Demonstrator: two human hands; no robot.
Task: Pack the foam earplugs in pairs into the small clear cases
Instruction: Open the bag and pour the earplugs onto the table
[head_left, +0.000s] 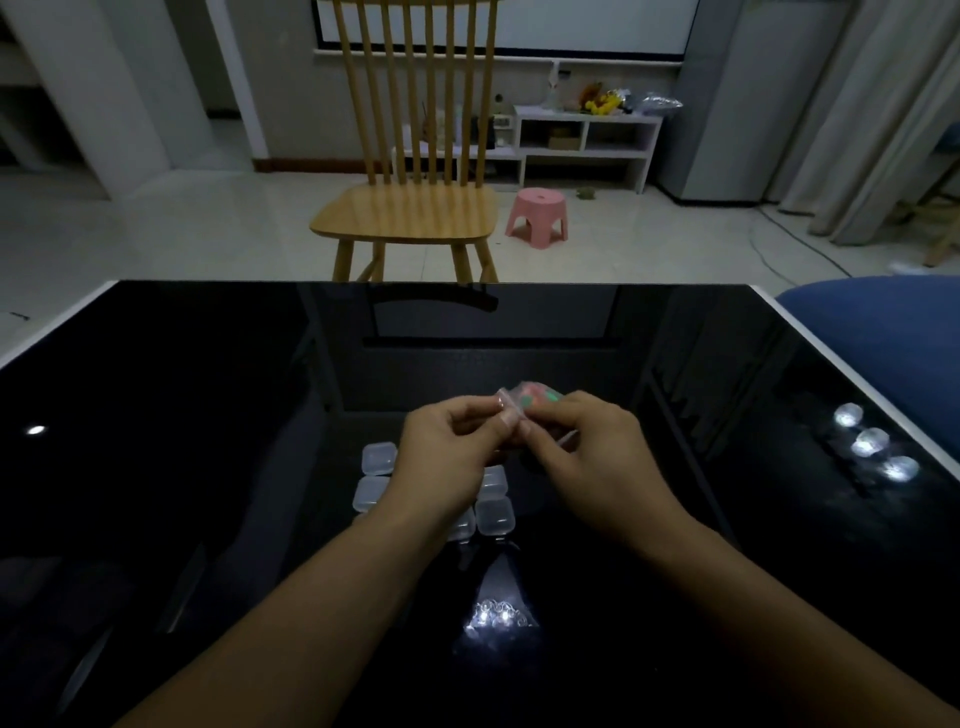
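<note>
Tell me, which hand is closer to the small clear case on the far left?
Left. The left hand is right beside the small clear plastic case; the right hand is farther right.

Two bare forearms (no sleeves, rings or watch), short fingernails.

No readable text, labels, brands or numbers anywhere; scene dim, details blurred.
</note>
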